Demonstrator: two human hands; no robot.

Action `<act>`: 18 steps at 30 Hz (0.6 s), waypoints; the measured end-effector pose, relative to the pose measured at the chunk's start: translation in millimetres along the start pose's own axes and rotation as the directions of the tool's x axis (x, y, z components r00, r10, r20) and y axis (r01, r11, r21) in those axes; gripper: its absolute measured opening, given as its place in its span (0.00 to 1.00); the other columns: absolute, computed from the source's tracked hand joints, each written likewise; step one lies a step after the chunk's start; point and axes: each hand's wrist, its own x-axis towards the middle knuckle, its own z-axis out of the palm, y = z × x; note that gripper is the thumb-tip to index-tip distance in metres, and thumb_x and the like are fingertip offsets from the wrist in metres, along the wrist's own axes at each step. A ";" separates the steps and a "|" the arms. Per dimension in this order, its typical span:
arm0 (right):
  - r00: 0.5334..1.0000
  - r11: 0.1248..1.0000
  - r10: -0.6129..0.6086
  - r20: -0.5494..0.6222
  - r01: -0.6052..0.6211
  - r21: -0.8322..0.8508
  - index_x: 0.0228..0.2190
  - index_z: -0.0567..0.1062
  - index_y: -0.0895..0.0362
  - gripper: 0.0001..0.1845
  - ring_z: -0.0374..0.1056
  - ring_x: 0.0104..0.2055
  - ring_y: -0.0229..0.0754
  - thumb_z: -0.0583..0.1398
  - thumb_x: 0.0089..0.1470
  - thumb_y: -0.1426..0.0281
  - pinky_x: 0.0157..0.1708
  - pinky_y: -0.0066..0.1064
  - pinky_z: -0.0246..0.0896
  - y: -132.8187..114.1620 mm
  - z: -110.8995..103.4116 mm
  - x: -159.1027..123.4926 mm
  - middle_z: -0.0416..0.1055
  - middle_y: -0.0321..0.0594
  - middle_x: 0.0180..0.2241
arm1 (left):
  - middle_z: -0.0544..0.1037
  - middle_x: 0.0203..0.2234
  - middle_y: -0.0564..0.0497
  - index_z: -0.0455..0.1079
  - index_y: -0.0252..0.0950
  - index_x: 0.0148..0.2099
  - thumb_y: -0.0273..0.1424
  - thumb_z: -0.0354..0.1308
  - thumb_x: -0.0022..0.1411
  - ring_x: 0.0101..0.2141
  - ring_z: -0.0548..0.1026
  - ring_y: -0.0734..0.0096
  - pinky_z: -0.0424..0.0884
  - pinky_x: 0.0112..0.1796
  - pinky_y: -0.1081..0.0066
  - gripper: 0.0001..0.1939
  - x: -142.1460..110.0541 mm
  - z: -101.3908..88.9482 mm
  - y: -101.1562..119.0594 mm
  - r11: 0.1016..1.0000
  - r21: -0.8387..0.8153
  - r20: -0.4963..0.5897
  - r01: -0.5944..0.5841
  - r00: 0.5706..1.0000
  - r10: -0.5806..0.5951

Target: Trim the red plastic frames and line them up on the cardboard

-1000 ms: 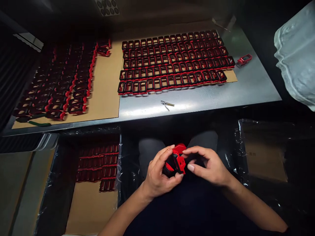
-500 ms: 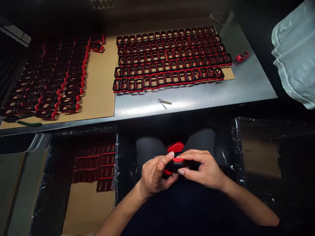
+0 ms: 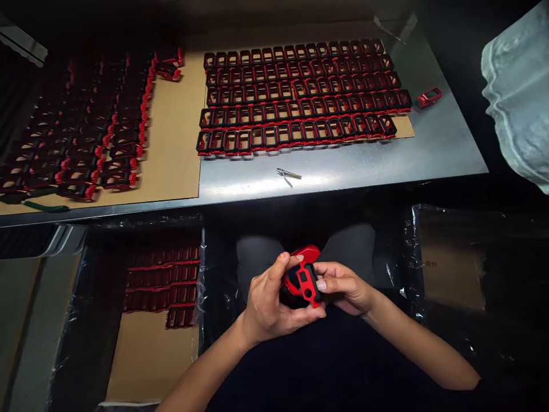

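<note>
Above my lap, a red-and-black plastic housing [image 3: 307,284] is held between both hands, its red face with a square and a round opening turned up. My left hand [image 3: 274,300] supports it from the left, fingertips at its top and bottom ends. On the right edge, the thumb and fingers of my right hand [image 3: 345,286] pinch the black side. Just behind it a larger red object [image 3: 309,252] shows between my thighs, partly hidden by the hands; its kind is unclear.
Rows of similar housings [image 3: 295,134] stand on cardboard on the metal table [image 3: 343,166]. Nippers [image 3: 289,174] lie near its front edge; green-handled pliers [image 3: 45,206] are at left. One housing [image 3: 429,97] lies apart at right. Below are a box with housings [image 3: 182,286] and another carton [image 3: 450,269].
The housing has been turned so its red face with the openings now shows. My left fingers have spread around its ends, and my right hand has shifted slightly lower on its side.
</note>
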 end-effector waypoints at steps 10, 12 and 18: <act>0.932 0.745 -0.262 -0.252 0.029 -0.666 0.37 0.79 0.58 0.12 0.66 0.24 0.33 0.68 0.49 0.68 0.26 0.24 0.64 -8.4 17.9 -4.7 0.71 0.32 0.24 | 0.76 0.53 0.38 0.61 0.34 0.63 0.29 0.65 0.51 0.49 0.79 0.53 0.81 0.44 0.59 0.37 -0.8 -3.8 3.9 0.963 0.140 0.318 0.232 0.910 -0.266; 0.933 0.564 -0.304 -0.192 0.014 -0.826 0.35 0.80 0.57 0.09 0.63 0.23 0.33 0.67 0.51 0.67 0.23 0.24 0.60 -19.5 25.1 -1.6 0.70 0.31 0.22 | 0.76 0.53 0.38 0.61 0.34 0.64 0.27 0.64 0.51 0.50 0.79 0.53 0.80 0.46 0.58 0.37 -7.0 -4.1 -2.0 0.959 0.094 0.270 0.266 0.921 -0.281; 0.560 -0.046 -0.829 0.003 -0.063 -0.997 0.48 0.78 0.57 0.24 0.72 0.38 0.46 0.68 0.51 0.59 0.39 0.36 0.68 -97.7 23.7 73.8 0.77 0.44 0.39 | 0.75 0.54 0.37 0.60 0.37 0.65 0.41 0.68 0.55 0.52 0.77 0.53 0.77 0.50 0.55 0.39 -31.7 -12.9 -16.0 0.820 -0.317 0.189 0.477 0.879 -0.438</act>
